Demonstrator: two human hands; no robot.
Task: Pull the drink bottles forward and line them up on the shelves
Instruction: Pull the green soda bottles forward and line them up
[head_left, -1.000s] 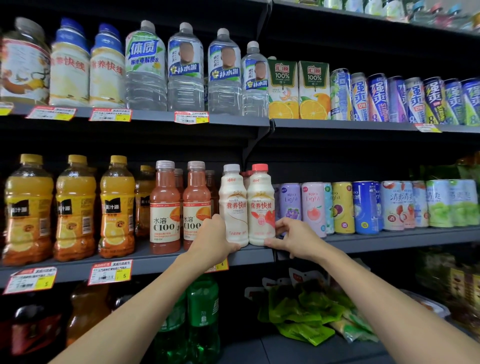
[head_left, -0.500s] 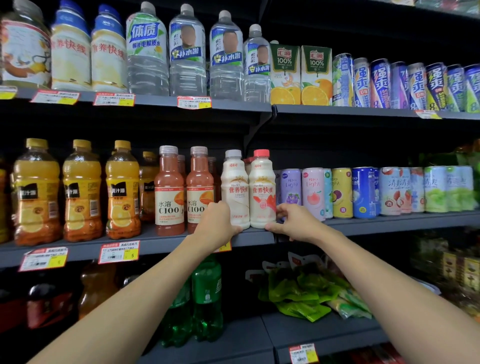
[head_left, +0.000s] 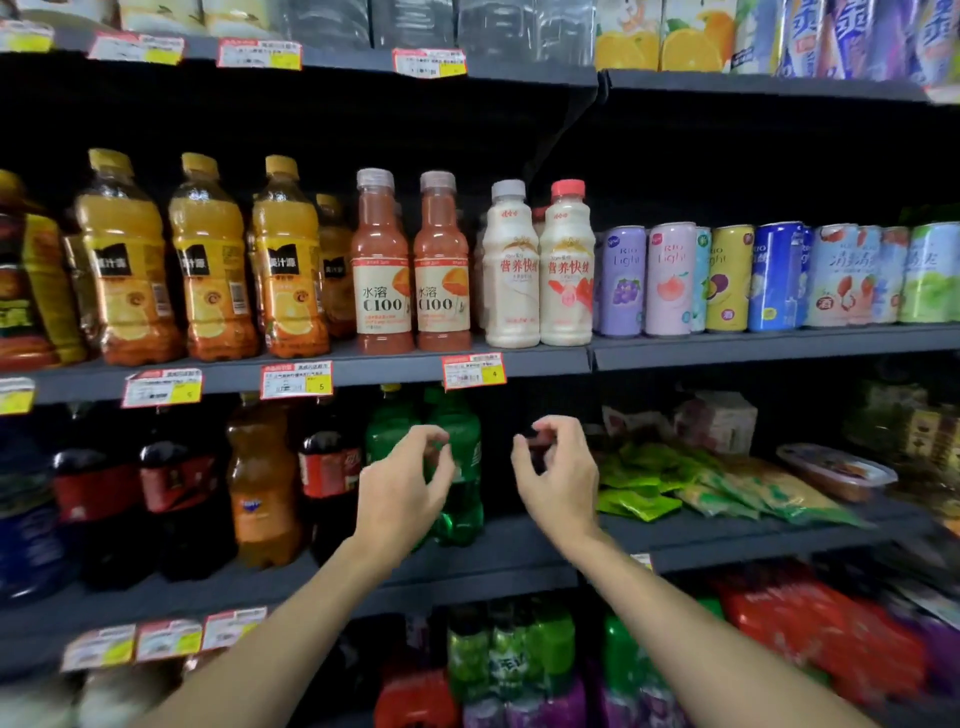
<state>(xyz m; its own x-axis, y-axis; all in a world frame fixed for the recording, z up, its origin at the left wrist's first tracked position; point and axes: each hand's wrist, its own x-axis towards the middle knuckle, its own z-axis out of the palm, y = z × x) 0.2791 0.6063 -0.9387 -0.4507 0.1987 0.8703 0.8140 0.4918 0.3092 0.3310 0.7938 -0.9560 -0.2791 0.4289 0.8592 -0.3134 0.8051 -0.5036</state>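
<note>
A dark shelving unit fills the view, and its middle shelf (head_left: 363, 370) carries a row of drinks set close to the front edge. From the left stand the orange juice bottles (head_left: 208, 260) with yellow caps, then two reddish C100 bottles (head_left: 382, 270) side by side, then two white milk-drink bottles (head_left: 511, 270), one grey-capped and one red-capped, touching each other. Right of those, on the adjoining section of shelf, runs a line of pastel cans (head_left: 670, 280) in purple, pink, yellow, blue and green.

On the lower shelf (head_left: 467, 577) stand dark cola bottles (head_left: 176, 499) with red labels, an orange soda bottle (head_left: 260, 493) between them, and green soda bottles (head_left: 457, 467) towards the middle. Green snack packets (head_left: 691, 488) lie flat further right on that shelf.

Both bare forearms reach up from the bottom of the view. The left hand (head_left: 400, 493) hovers in front of the green soda bottles, fingers curled loosely and holding nothing; whether it touches a bottle cannot be told. The right hand (head_left: 558, 478) is just beside it in front of a dark gap in the shelf, also half-curled and empty.

Price tags (head_left: 296, 379) in red and yellow hang along the shelf edges.
</note>
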